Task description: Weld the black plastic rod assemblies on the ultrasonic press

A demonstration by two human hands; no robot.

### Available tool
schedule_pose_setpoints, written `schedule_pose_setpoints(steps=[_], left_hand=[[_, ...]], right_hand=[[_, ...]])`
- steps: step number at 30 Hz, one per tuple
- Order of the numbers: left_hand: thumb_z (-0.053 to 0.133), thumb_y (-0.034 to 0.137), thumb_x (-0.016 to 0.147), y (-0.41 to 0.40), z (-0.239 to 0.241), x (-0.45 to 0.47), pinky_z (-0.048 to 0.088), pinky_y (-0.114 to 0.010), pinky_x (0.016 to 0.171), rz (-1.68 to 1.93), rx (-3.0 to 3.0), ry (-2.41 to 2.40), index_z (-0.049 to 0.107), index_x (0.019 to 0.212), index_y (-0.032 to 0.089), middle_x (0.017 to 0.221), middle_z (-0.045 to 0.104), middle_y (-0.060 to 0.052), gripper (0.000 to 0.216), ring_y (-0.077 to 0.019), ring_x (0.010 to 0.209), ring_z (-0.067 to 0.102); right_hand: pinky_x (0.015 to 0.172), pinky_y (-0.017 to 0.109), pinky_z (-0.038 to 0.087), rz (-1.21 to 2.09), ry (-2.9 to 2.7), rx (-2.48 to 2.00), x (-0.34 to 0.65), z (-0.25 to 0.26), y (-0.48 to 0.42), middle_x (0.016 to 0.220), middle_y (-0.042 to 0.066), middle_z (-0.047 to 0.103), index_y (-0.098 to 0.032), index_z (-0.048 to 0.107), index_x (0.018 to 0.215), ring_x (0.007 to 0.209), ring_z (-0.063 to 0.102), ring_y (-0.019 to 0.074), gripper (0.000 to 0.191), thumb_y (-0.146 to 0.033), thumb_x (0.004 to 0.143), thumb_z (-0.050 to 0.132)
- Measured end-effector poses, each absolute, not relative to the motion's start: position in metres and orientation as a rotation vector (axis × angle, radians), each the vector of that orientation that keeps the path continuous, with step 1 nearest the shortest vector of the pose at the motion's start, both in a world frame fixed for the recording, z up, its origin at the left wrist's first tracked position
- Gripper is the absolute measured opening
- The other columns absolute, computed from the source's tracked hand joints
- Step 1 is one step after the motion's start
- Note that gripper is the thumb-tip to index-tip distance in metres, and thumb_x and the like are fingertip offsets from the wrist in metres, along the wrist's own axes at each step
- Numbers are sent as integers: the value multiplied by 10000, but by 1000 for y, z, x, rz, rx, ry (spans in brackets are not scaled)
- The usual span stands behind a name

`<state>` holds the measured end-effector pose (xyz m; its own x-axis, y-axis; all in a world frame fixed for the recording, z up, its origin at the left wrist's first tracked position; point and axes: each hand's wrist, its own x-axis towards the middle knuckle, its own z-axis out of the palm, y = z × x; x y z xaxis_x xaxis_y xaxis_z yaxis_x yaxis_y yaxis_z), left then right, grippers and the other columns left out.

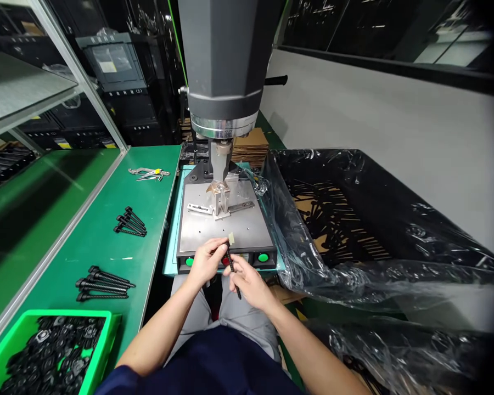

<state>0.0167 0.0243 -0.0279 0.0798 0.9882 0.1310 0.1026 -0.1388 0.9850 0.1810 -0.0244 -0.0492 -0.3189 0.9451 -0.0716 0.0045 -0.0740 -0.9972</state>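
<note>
Two hands (206, 262) (251, 281) round one black rod (229, 259) (top indistinct)

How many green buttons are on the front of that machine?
2. One green button sits at the right of the front panel; the other is at the left, partly covered by the left hand. Another could be hidden behind it.

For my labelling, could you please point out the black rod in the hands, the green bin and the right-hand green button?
black rod (237, 288): head view, lower shaft.
green bin (57, 314): head view, far rim.
green button (263, 257): head view, centre.
</note>
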Motion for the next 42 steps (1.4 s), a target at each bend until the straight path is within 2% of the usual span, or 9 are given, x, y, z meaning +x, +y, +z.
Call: schedule_pose_setpoints(steps=[3, 7, 11, 16, 20, 26, 29, 33, 42], left_hand=[[696, 381, 831, 54, -26, 19, 509, -365, 948, 1268, 1285, 1167, 706, 1175, 222, 1179, 706, -111, 379, -217, 1092, 649], [734, 376, 801, 110, -9, 5, 521, -276, 840, 1473, 1121, 1166, 566, 1356, 250, 1191, 684, -100, 593, -172, 1018, 656], [713, 418, 812, 155, 15, -5, 515, -220, 710, 1463, 1121, 1111, 486, 1430, 255, 1092, 704, -82, 678, -147, 896, 666], [714, 433, 795, 178, 30, -1, 495, -211, 618, 1384, 1142, 1110, 665, 1200, 188, 1000, 720, -82, 476, -128, 750, 651], [758, 349, 750, 180, 34, 5, 491, -208, 621, 1392, 1118, 1131, 720, 974, 129, 928, 730, -80, 316, -109, 705, 640], [812, 114, 665, 186, 49, 15, 537, -233, 684, 1424, 723, 1012, 670, 867, 105, 792, 714, -52, 247, -107, 679, 676], [802, 28, 644, 189, 55, 20, 541, -220, 674, 1418, 628, 971, 646, 852, 100, 746, 699, -43, 271, -110, 670, 686], [781, -11, 653, 193, 57, 21, 544, -202, 630, 1423, 613, 954, 629, 840, 105, 702, 684, -31, 267, -105, 628, 679], [746, -45, 662, 202, 57, 16, 595, -212, 654, 1327, 536, 876, 658, 845, 83, 730, 712, -70, 241, -130, 659, 702]], right_hand=[[437, 222, 381, 1535, -1055, -1038, 173, -54, -10, 919, 21, 618, -215, 521, 1230, 463, 451, 58, 394, -324, 855, 570], [399, 208, 231, 1465, -924, -1022, 171, -55, 9, 689, -41, 526, -218, 508, 1265, 435, 320, 69, 470, -514, 904, 562], [479, 229, 379, 1439, -1082, -969, 172, -56, 32, 775, 0, 595, -215, 548, 1180, 550, 486, 110, 420, -532, 905, 562], [619, 279, 489, 1264, -1206, -872, 167, -52, 73, 944, 22, 621, -218, 499, 1053, 631, 572, 116, 309, -449, 872, 598], [539, 247, 442, 1159, -1176, -914, 167, -42, 105, 894, -6, 619, -235, 429, 1269, 550, 504, 98, 454, -467, 898, 548], [556, 254, 448, 1046, -1411, -1127, 165, -29, 139, 788, 8, 632, -193, 589, 1189, 584, 522, 126, 389, -445, 924, 456], [684, 300, 505, 980, -1534, -1124, 158, -24, 150, 925, 40, 660, -213, 582, 1243, 717, 591, 158, 385, -358, 902, 480], [878, 375, 475, 706, -1583, -1187, 151, -11, 164, 1030, 59, 670, -229, 656, 1109, 902, 581, 211, 300, -269, 821, 581], [673, 296, 421, 676, -1539, -1210, 158, 12, 199, 814, 35, 634, -167, 718, 973, 658, 499, 166, 301, -343, 736, 661]])
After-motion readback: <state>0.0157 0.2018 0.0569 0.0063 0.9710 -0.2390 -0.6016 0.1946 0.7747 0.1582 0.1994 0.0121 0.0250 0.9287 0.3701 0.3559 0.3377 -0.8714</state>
